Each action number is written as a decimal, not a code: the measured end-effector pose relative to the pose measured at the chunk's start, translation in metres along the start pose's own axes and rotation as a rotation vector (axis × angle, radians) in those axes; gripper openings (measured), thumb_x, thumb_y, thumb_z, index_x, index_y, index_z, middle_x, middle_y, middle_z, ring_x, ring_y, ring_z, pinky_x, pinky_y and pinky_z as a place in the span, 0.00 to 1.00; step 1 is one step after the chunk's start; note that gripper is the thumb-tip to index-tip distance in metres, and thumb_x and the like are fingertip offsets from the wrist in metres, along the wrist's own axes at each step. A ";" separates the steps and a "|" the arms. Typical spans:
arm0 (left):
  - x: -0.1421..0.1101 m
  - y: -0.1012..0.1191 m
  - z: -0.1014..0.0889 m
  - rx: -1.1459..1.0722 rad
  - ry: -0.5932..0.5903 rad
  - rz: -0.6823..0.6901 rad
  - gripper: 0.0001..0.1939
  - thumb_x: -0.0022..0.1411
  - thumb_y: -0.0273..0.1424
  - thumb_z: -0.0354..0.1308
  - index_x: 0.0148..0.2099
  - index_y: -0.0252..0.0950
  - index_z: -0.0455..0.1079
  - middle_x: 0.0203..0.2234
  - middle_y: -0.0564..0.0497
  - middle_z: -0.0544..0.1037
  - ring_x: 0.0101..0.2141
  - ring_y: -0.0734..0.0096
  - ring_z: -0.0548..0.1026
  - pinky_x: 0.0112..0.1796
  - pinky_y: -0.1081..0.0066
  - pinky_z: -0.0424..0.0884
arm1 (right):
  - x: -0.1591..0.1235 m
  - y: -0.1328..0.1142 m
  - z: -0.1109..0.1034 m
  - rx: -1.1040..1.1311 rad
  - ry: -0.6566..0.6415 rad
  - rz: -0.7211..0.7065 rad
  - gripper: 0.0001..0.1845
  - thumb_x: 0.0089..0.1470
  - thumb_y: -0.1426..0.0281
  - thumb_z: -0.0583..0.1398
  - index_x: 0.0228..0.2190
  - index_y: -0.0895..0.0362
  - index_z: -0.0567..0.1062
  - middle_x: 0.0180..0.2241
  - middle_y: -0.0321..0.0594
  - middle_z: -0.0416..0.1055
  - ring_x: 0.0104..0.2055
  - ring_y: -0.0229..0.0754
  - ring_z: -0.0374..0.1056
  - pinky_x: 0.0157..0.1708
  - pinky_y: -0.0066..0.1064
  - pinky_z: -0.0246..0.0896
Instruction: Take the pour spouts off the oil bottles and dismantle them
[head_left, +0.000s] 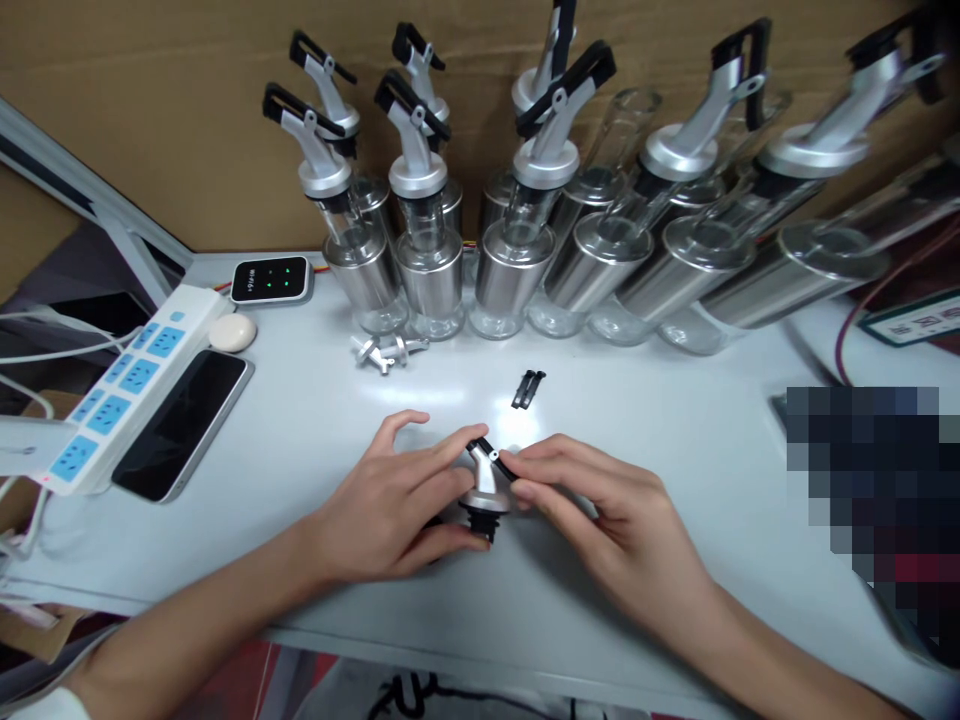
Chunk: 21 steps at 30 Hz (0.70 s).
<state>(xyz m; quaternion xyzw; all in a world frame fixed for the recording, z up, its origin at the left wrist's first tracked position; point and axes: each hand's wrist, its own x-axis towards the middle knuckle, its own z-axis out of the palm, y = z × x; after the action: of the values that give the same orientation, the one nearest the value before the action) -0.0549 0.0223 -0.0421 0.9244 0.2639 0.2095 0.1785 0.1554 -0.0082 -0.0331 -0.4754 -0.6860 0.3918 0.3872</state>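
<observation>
Above the front of the white table, my two hands hold one silver bottle pourer (486, 484) with a black ribbed stopper at its lower end. My left hand (405, 495) grips it from the left, thumb under the stopper and a fingertip on the spout's top. From the right, my right hand (607, 510) pinches the end of the pourer's black lever (504, 463) between thumb and fingers. Beyond the hands lie small black levers (529, 389) side by side. Silver pourer bodies (386, 350) without levers lie farther left.
Several glass bottles with steel sleeves (431, 270) stand along the back, many topped with pourers. At left are a power strip (191, 315), a phone (184, 425), a white round case (232, 332) and a Wi-Fi device (270, 280). A pixelated dark area covers the right side.
</observation>
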 end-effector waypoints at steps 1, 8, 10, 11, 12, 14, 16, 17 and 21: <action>0.000 0.000 0.000 -0.002 -0.010 0.003 0.15 0.69 0.41 0.46 0.42 0.33 0.61 0.53 0.33 0.70 0.39 0.67 0.78 0.53 0.60 0.49 | 0.001 0.000 0.000 0.000 -0.002 0.014 0.12 0.56 0.76 0.57 0.37 0.52 0.79 0.30 0.39 0.75 0.30 0.38 0.71 0.29 0.27 0.69; -0.001 0.000 0.000 0.018 0.028 0.011 0.15 0.69 0.42 0.44 0.44 0.34 0.62 0.56 0.33 0.66 0.34 0.69 0.77 0.52 0.60 0.51 | 0.001 0.001 -0.002 -0.035 0.082 0.069 0.09 0.54 0.74 0.59 0.34 0.52 0.79 0.32 0.39 0.77 0.32 0.40 0.73 0.29 0.29 0.69; -0.001 -0.001 0.001 0.024 0.045 0.009 0.15 0.69 0.42 0.44 0.45 0.34 0.62 0.56 0.33 0.65 0.35 0.68 0.77 0.52 0.60 0.51 | 0.002 0.001 -0.003 -0.048 0.159 0.079 0.08 0.54 0.74 0.60 0.32 0.52 0.78 0.31 0.38 0.77 0.32 0.39 0.72 0.30 0.29 0.68; -0.001 -0.001 0.001 0.026 0.041 0.009 0.16 0.69 0.42 0.44 0.45 0.34 0.62 0.57 0.33 0.65 0.35 0.68 0.77 0.52 0.60 0.51 | 0.002 0.001 -0.004 -0.042 0.189 0.087 0.07 0.53 0.74 0.60 0.32 0.52 0.78 0.31 0.37 0.77 0.31 0.39 0.72 0.31 0.29 0.68; -0.001 -0.001 0.001 0.025 0.033 0.009 0.16 0.69 0.42 0.43 0.45 0.34 0.62 0.57 0.33 0.65 0.35 0.68 0.77 0.52 0.60 0.51 | 0.002 0.001 -0.005 -0.027 0.206 0.098 0.06 0.53 0.74 0.61 0.32 0.52 0.78 0.31 0.36 0.77 0.30 0.38 0.72 0.31 0.29 0.68; -0.002 -0.001 0.002 0.020 0.011 0.013 0.17 0.69 0.43 0.43 0.45 0.35 0.62 0.57 0.33 0.64 0.35 0.68 0.77 0.52 0.60 0.51 | 0.002 0.000 -0.005 0.025 0.201 0.125 0.06 0.53 0.73 0.61 0.32 0.52 0.78 0.29 0.35 0.76 0.29 0.37 0.71 0.31 0.28 0.68; -0.002 -0.001 0.003 0.021 0.002 0.014 0.17 0.69 0.43 0.43 0.45 0.35 0.62 0.58 0.34 0.63 0.36 0.67 0.77 0.52 0.60 0.51 | 0.003 -0.001 -0.005 0.077 0.172 0.140 0.06 0.53 0.73 0.61 0.32 0.53 0.78 0.27 0.35 0.76 0.28 0.37 0.71 0.30 0.29 0.68; -0.002 -0.001 0.003 0.023 0.004 0.011 0.17 0.69 0.43 0.43 0.45 0.35 0.62 0.58 0.33 0.63 0.36 0.67 0.77 0.52 0.60 0.52 | 0.003 -0.001 -0.004 0.095 0.159 0.141 0.06 0.53 0.73 0.61 0.31 0.53 0.79 0.26 0.35 0.76 0.28 0.37 0.71 0.30 0.29 0.68; -0.001 -0.001 0.002 0.025 0.001 0.006 0.17 0.69 0.43 0.43 0.45 0.35 0.63 0.58 0.33 0.63 0.37 0.68 0.76 0.52 0.59 0.51 | 0.003 -0.002 -0.002 0.130 0.108 0.127 0.06 0.53 0.74 0.61 0.32 0.54 0.79 0.27 0.36 0.76 0.30 0.38 0.72 0.30 0.29 0.67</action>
<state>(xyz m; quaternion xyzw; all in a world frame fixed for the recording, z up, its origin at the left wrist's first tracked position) -0.0550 0.0218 -0.0442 0.9274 0.2637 0.2070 0.1662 0.1558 -0.0057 -0.0304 -0.5123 -0.6056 0.4332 0.4279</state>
